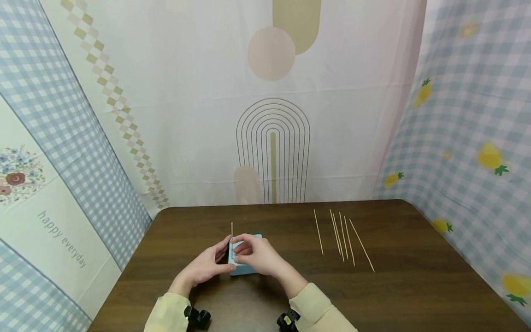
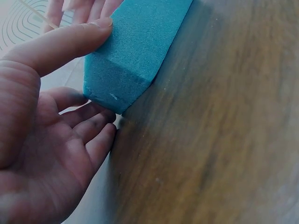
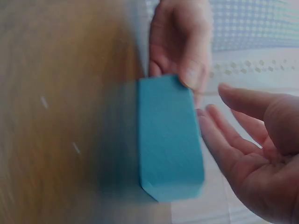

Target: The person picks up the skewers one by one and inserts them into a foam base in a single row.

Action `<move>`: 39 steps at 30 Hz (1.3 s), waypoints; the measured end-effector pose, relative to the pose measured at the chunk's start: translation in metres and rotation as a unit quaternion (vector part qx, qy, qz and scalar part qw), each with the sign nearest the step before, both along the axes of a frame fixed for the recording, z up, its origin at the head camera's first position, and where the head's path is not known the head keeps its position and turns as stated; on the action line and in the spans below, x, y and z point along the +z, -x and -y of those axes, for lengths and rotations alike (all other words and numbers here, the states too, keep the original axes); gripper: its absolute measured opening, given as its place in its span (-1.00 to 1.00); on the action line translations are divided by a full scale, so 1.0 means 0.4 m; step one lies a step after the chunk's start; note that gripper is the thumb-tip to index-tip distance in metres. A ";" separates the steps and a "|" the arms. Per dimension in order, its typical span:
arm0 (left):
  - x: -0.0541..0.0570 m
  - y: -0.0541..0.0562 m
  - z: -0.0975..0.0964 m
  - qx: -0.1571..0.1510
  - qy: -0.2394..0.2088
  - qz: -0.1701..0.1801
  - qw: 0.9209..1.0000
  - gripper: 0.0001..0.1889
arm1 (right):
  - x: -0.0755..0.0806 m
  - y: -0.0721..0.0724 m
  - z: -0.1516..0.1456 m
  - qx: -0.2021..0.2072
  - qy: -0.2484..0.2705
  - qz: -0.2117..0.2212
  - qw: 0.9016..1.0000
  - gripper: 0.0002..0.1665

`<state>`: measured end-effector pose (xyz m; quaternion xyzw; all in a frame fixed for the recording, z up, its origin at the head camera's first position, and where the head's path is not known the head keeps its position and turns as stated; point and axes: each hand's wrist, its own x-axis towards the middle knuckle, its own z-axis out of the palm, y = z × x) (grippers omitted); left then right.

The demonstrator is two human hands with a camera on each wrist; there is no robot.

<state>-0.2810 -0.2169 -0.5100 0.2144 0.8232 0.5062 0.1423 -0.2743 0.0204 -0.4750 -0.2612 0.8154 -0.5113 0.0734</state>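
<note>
A light blue foam-like block point(image 1: 245, 269) lies on the table in front of me, its front face seen in the left wrist view as a blue block point(image 2: 135, 42). My left hand point(image 1: 202, 267) holds its left end, thumb on the front upper edge and fingers round the far side. A thin wooden stick point(image 1: 232, 228) stands upright at the block's left end; its lower part is partly behind the fingers. Over the block is my right hand point(image 1: 263, 256), thumb and fingers spread apart close beside the stick. In the right wrist view nothing shows between that hand's thumb and fingers.
Several thin wooden sticks point(image 1: 318, 233) lie apart on the right side of the dark brown table point(image 1: 398, 295). A patterned white cloth point(image 1: 199, 138) hangs behind the table. Checked cloths point(image 1: 464, 138) hang at both sides.
</note>
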 end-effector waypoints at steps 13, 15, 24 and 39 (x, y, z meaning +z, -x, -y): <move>0.006 -0.005 0.001 0.012 0.013 -0.001 1.000 0.07 | 0.035 0.031 -0.231 -0.013 0.005 0.002 1.000 -0.58; 0.007 -0.007 0.001 0.009 0.012 -0.005 1.000 0.07 | 0.030 0.036 -0.271 -0.016 0.002 0.001 1.000 -0.59; -0.002 0.002 -0.001 0.009 0.007 0.001 1.000 0.08 | 0.023 0.044 -0.453 -0.048 -0.002 0.021 0.999 -0.57; -0.004 0.010 -0.001 0.022 -0.026 0.033 0.999 0.10 | 0.013 0.055 -0.636 -0.111 -0.004 0.076 0.991 -0.42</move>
